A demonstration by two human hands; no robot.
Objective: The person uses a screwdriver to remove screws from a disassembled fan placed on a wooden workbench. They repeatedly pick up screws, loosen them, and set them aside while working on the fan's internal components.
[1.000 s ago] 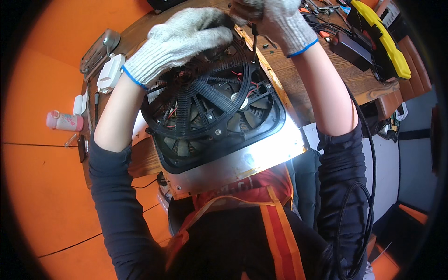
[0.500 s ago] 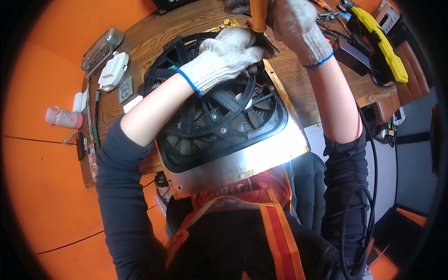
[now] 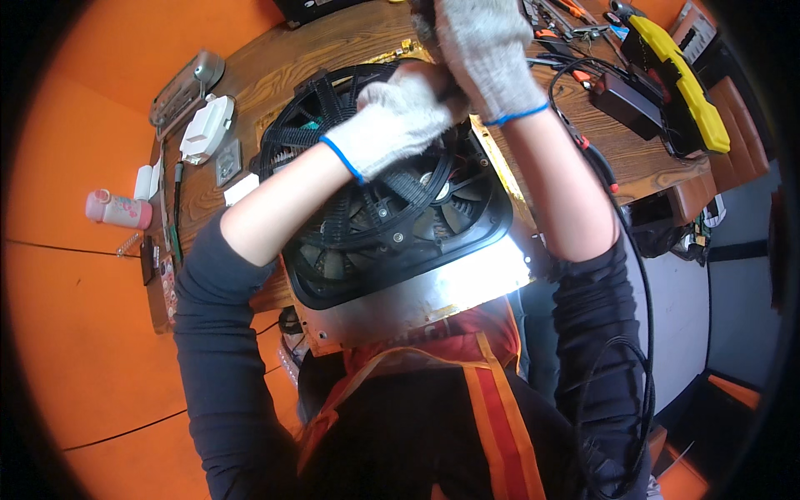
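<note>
A black fan assembly (image 3: pixel 383 212) with a round grille lies on a shiny metal plate (image 3: pixel 433 287) that overhangs the wooden table's near edge. My left hand (image 3: pixel 400 117), in a white knit glove, is curled over the upper right of the grille, fingertips blurred around something I cannot make out. My right hand (image 3: pixel 479 58), also gloved, is closed just above and right of it at the top of the view; what it grips is hidden behind the glove. Both forearms reach over the assembly.
Right: tools (image 3: pixel 567 25), a black box (image 3: pixel 625 108), a yellow case (image 3: pixel 692 87), red-handled pliers (image 3: pixel 596 158), a cable along my right arm. Left: a white plastic part (image 3: pixel 204 129), metal device (image 3: pixel 187 87), pink bottle (image 3: pixel 117 208). A brown chair (image 3: pixel 733 142) stands beyond the table.
My left hand has moved right and down across the grille. My right hand has shifted left since half a second ago, and the orange handle seen then between the hands is now hidden.
</note>
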